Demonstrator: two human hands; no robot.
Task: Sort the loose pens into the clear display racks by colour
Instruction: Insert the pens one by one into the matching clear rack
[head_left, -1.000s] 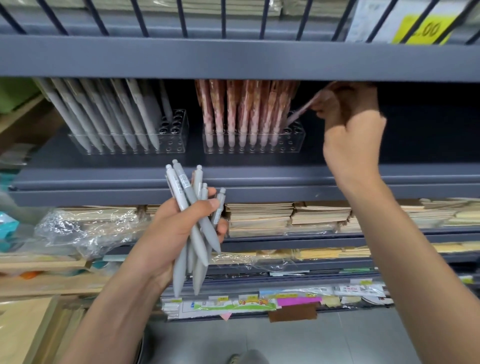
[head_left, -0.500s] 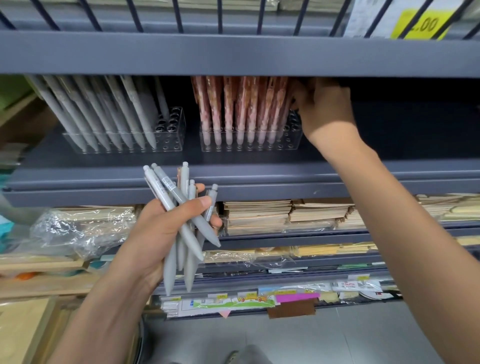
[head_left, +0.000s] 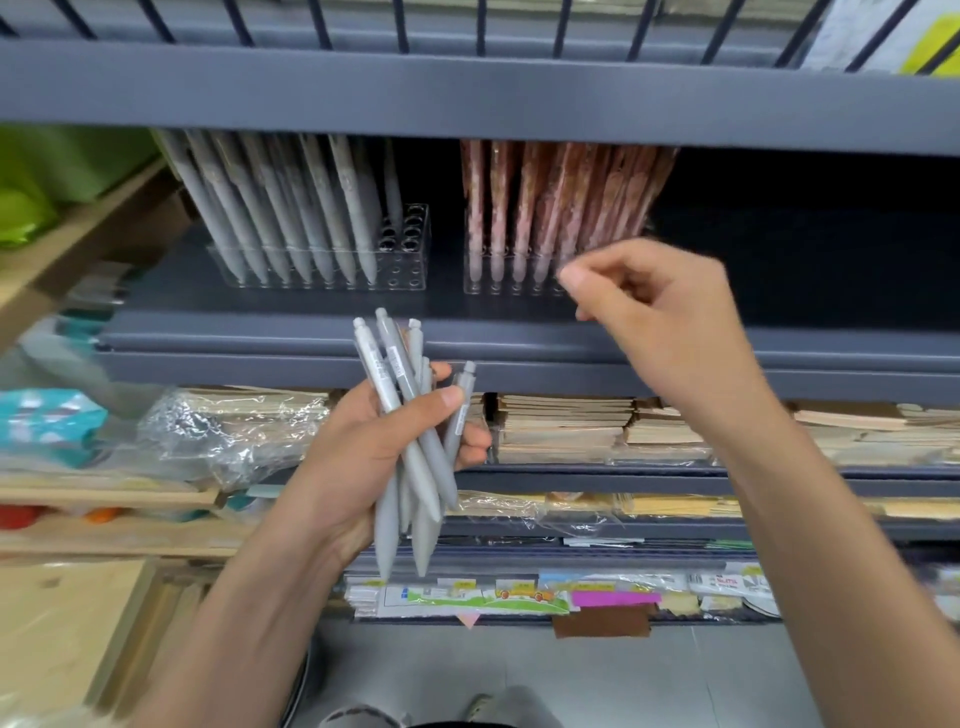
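My left hand grips the grey pens, loosely fanned, below the grey rack; right hand curled, empty (blurred). Risk: pulling one out lets others slip, or it lands in the pink rack.

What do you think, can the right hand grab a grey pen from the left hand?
Probably yes. The right hand looks empty, and the pens stick up free above the left hand.
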